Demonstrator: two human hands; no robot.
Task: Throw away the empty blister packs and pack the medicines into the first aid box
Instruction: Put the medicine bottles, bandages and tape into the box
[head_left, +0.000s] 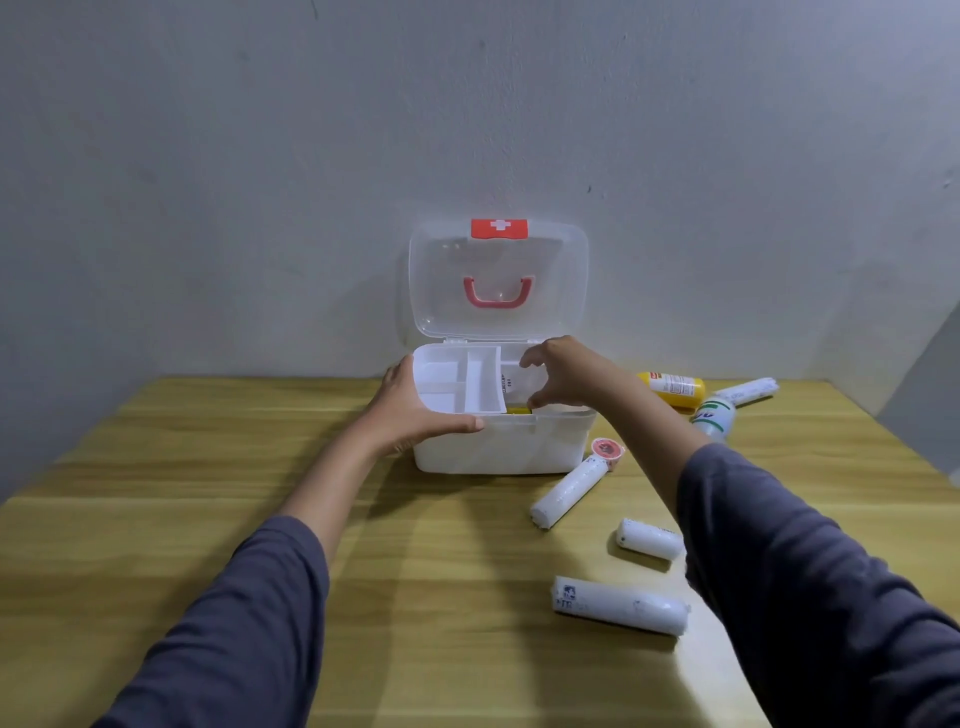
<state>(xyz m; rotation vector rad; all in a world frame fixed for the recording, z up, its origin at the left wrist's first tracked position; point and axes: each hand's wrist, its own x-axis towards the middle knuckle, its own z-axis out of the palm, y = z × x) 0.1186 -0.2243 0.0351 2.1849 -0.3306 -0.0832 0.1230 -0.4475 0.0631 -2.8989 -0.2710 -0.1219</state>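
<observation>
The white first aid box (498, 447) stands open at the table's far middle, its clear lid (498, 280) upright against the wall. A white divided tray (460, 382) rests across the box's top left. My left hand (410, 410) grips the tray's left side and front edge. My right hand (558, 374) curls over the tray's right edge, above something yellow inside the box. Bandage rolls lie on the table to the right: a long one (569, 491), a short one (649, 539), a thick one (621, 605).
A yellow bottle (672, 388), a white-and-green bottle (714, 415) and another roll (748, 391) lie at the far right. A small round red-lidded pot (607, 451) sits by the box's right corner. The wooden table (208, 519) meets the wall behind.
</observation>
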